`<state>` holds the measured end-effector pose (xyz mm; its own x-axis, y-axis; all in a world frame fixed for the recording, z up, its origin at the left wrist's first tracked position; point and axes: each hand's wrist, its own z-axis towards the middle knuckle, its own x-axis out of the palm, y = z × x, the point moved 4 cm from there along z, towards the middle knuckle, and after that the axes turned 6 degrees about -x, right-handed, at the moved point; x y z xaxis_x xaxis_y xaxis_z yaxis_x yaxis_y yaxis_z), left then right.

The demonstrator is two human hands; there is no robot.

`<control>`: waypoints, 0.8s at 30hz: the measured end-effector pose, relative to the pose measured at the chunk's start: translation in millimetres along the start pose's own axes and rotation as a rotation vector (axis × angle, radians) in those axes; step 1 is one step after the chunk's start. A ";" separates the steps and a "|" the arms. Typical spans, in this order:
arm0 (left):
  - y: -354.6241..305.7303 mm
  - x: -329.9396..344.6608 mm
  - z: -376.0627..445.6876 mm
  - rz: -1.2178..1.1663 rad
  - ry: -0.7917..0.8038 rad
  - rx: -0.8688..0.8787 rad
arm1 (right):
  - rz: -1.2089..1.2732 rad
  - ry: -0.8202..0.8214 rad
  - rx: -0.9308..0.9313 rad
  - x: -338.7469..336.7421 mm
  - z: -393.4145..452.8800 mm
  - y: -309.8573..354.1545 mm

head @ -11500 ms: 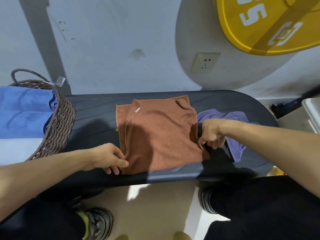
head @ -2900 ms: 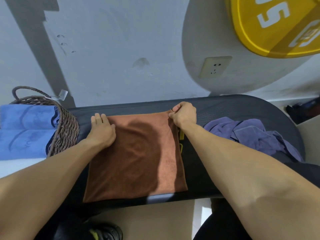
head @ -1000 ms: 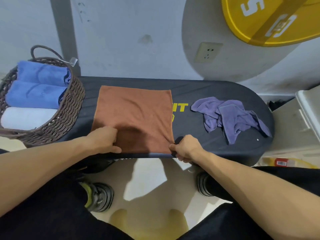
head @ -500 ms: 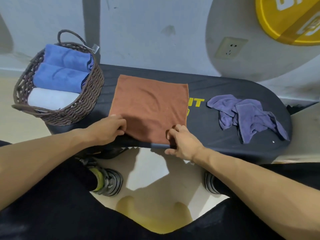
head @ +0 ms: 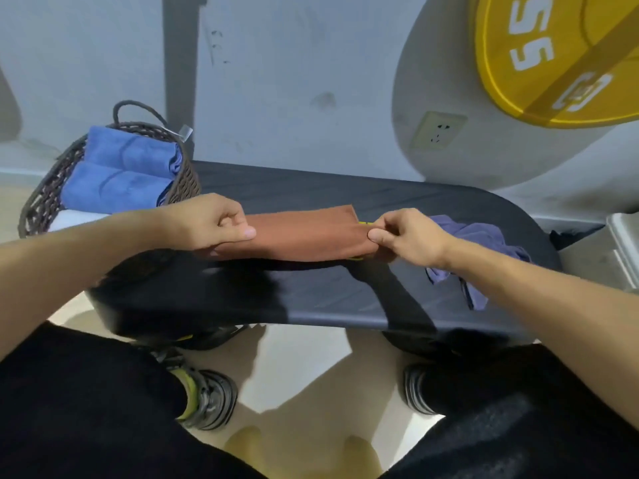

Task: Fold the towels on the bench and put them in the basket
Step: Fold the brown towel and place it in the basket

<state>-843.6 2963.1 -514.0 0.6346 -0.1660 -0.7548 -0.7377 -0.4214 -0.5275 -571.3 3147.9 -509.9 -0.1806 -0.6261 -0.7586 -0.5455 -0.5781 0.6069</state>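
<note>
Change: since half a second ago the brown towel has gone from a flat square to a narrow folded strip, its near edge brought over toward the far side, and both hands have travelled with it away from the near edge of the desk.
Basket: woven, dark, at the left end of the desk, with a loop handle at its far rim; two rolled blue towels lie in it, and a white towel shows nearer, partly hidden by the left forearm.
Left hand: fingers curled, thumb pressed on top, pinching the left end of the strip.
Brown towel: folded long strip lying across the middle of the desk, left to right, held at both ends.
Right hand: thumb and fingers pinching the right end of the strip.
Purple towel: crumpled and unfolded, toward the right end of the desk, just behind and beside the right hand.
Desk: black padded top with rounded ends, standing against the wall.
Wall: a socket and a yellow weight plate above the right end.
Floor: two shoes below the near edge.
</note>
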 end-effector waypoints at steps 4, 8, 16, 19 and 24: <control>-26.2 -42.5 -1.9 -0.183 0.070 -0.017 | 0.052 -0.198 -0.058 -59.2 -4.2 17.0; -31.1 -74.5 0.1 -0.331 0.276 -0.052 | 0.263 -0.311 -0.105 -95.2 -5.3 28.4; -17.3 -87.5 23.7 -0.364 0.091 -0.106 | 0.302 -0.435 0.012 -103.5 10.7 -9.2; -29.6 -81.3 34.2 -0.629 -0.060 -0.161 | 0.522 -0.443 0.080 -98.6 24.4 -10.3; -54.1 -81.6 45.8 -0.421 -0.374 0.002 | 0.746 -0.589 0.072 -103.6 34.4 -12.4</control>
<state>-866.1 3040.3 -441.8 0.7497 0.3440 -0.5653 -0.4387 -0.3812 -0.8138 -574.0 3238.0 -447.0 -0.8750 -0.4448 -0.1913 -0.1688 -0.0903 0.9815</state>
